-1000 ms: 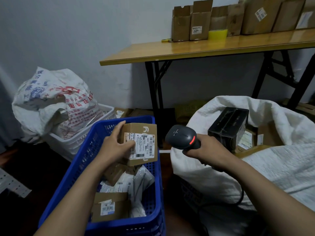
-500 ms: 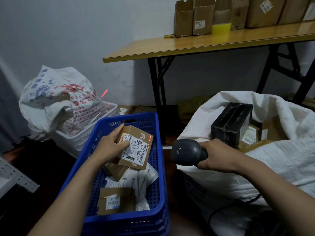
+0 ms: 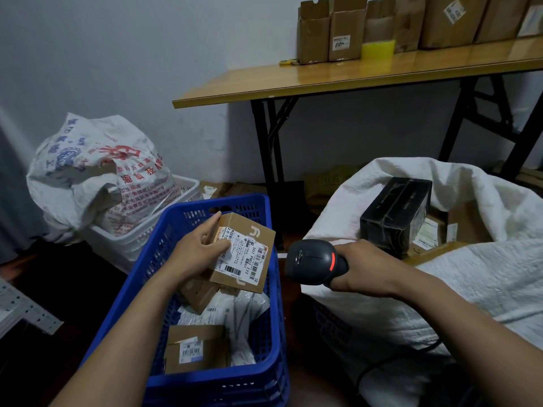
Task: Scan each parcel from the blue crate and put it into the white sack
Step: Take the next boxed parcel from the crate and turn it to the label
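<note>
One blue crate (image 3: 132,292), lower centre, holds two brown boxes (image 3: 194,345) and some white mailers (image 3: 235,315). A third box (image 3: 249,245) is above them, label up, clamped in the left grip (image 3: 195,254). The right grip (image 3: 361,268) is wrapped round one scanner (image 3: 311,261), just right of it, in front of the white sack (image 3: 470,283).

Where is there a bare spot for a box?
The wooden table is bare along its front, before the cardboard boxes. The blue crate is crowded with parcels, and a black box sits in the mouth of the white sack.
</note>
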